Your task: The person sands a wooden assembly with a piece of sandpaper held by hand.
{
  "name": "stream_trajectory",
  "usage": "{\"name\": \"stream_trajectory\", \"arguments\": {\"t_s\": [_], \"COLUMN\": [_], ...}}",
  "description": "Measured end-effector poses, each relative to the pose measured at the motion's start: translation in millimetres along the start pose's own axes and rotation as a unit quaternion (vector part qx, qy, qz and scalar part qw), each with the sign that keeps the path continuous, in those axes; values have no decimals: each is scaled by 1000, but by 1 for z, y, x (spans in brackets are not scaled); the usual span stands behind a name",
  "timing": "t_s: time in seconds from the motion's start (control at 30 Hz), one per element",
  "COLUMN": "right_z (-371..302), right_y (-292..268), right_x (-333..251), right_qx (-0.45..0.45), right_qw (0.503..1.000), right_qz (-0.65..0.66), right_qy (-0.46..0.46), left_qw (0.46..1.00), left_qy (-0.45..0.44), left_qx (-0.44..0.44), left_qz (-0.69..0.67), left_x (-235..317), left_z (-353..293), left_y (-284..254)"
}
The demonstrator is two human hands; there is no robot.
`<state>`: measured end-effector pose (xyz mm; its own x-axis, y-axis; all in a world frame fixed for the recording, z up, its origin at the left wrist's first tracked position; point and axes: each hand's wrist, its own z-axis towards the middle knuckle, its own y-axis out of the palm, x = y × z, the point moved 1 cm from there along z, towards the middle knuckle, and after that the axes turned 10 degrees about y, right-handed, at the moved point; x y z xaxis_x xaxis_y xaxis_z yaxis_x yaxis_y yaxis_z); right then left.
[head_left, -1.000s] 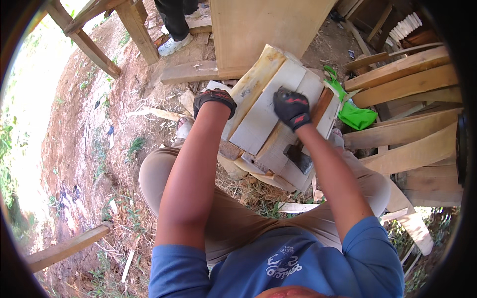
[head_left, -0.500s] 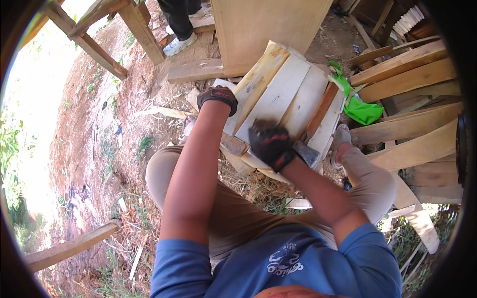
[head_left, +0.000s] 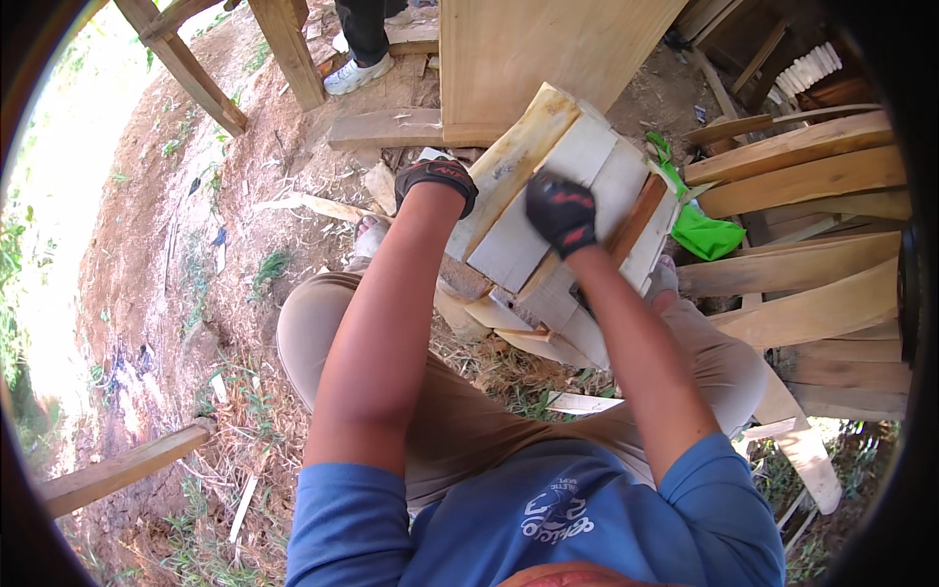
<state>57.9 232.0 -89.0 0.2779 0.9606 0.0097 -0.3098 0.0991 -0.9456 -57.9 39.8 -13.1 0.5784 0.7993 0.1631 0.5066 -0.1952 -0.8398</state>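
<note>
A bulky piece built of pale and white boards (head_left: 572, 147) stands between my knees, with a reddish-brown strip (head_left: 641, 210) along its right part. My left hand (head_left: 436, 186), in a dark glove with red marks, is closed at its left edge; what the fingers hold is hidden. Over the white boards, my right hand (head_left: 561, 210) is a gloved fist, and any object in it cannot be made out. A small dark object (head_left: 583, 297) shows beside my right forearm at the near edge, mostly covered.
A large flat wooden panel (head_left: 548, 59) stands beyond the boards. Right of them lie a green bag (head_left: 706, 235) and several curved planks (head_left: 792, 264). Another person's shoe (head_left: 359, 74) is at the far left. A timber (head_left: 127, 470) lies on the dirt at near left.
My right hand has moved away from me, up over the white boards. The view has shifted slightly. My left hand stays at the left edge, still closed.
</note>
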Motion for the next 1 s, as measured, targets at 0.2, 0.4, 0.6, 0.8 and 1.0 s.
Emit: {"name": "stream_trajectory", "arguments": {"t_s": [0.2, 0.4, 0.6, 0.8, 1.0], "right_z": [-75, -28, 56, 4, -53], "right_y": [-64, -17, 3, -7, -49], "right_x": [-109, 3, 100, -45, -120], "right_qx": [-6, 19, -59, 15, 10], "right_qw": [991, 995, 988, 998, 983], "right_qz": [107, -6, -70, 60, 133], "right_qy": [-78, -96, 128, -22, -123], "left_qw": [1000, 1000, 998, 999, 999], "left_qy": [-16, -5, -49, -27, -22], "left_qx": [-17, 1, -12, -20, -23], "left_qz": [4, -11, -43, -36, -11], "left_x": [-5, -5, 6, 6, -6], "left_z": [0, -9, -6, -13, 1], "left_y": [-3, -3, -10, -17, -5]}}
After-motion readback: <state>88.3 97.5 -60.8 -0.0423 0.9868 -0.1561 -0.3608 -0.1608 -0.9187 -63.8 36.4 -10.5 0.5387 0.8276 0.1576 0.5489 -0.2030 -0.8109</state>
